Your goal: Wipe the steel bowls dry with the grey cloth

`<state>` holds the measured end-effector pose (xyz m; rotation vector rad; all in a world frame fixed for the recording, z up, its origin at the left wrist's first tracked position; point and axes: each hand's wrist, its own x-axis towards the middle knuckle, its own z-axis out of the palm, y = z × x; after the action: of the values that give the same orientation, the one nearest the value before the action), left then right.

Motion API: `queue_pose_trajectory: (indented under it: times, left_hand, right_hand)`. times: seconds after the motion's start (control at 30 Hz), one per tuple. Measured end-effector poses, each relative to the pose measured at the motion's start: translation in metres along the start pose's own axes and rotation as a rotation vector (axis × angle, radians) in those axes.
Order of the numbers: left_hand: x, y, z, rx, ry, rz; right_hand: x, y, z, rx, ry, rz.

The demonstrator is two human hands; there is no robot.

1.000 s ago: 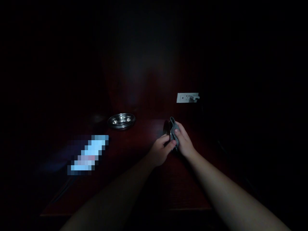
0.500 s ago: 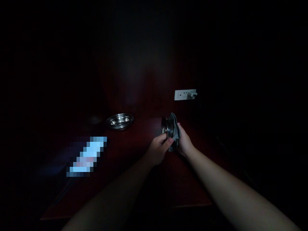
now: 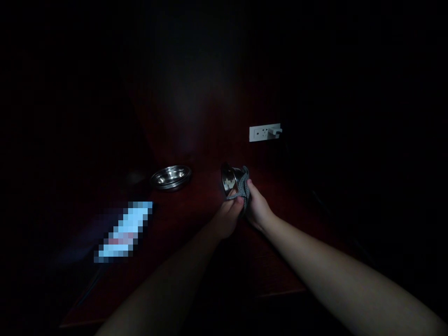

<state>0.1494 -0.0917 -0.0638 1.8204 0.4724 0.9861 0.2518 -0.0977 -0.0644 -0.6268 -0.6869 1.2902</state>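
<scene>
The scene is very dark. Over a dark red wooden table (image 3: pixel 196 210), my left hand (image 3: pixel 227 219) grips a small shiny metal bowl (image 3: pixel 229 178) tilted on its edge, its opening turned to the left. My right hand (image 3: pixel 257 210) is closed on a grey patterned cloth (image 3: pixel 242 189) pressed against the bowl's rim and back. Both hands touch each other around the bowl. A second metal bowl (image 3: pixel 171 177) rests upright on the table to the left, apart from my hands.
A white wall socket (image 3: pixel 264 132) with a white plug in it sits on the dark wall behind. A bright blurred rectangle (image 3: pixel 124 232) lies on the table at the left. The table's front edge runs below my forearms.
The bowl has turned so its shiny inside faces left, and the cloth has moved round onto its rim. My hands and the whole view have shifted slightly left.
</scene>
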Motion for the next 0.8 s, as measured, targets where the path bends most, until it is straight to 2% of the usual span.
queue_pose_trajectory:
  times: [0.17,0.37,0.5,0.7,0.8]
  left_hand:
    - [0.001,0.002,-0.001,0.109,-0.126,0.038]
    - [0.000,0.006,0.002,0.307,-0.160,0.133]
    - [-0.002,0.014,0.005,0.311,-0.211,0.156]
    - [-0.005,0.018,0.007,0.173,-0.289,0.122]
    - [-0.008,0.019,0.010,0.110,-0.294,0.107]
  right_hand:
    - [0.000,-0.003,-0.002,-0.061,0.088,-0.074]
    - [0.008,-0.005,-0.010,-0.077,0.261,-0.121]
    - [0.011,-0.010,-0.010,-0.002,0.261,-0.166]
    - [0.010,-0.024,-0.006,0.054,0.216,-0.225]
    - [0.012,-0.030,-0.010,0.065,0.233,-0.199]
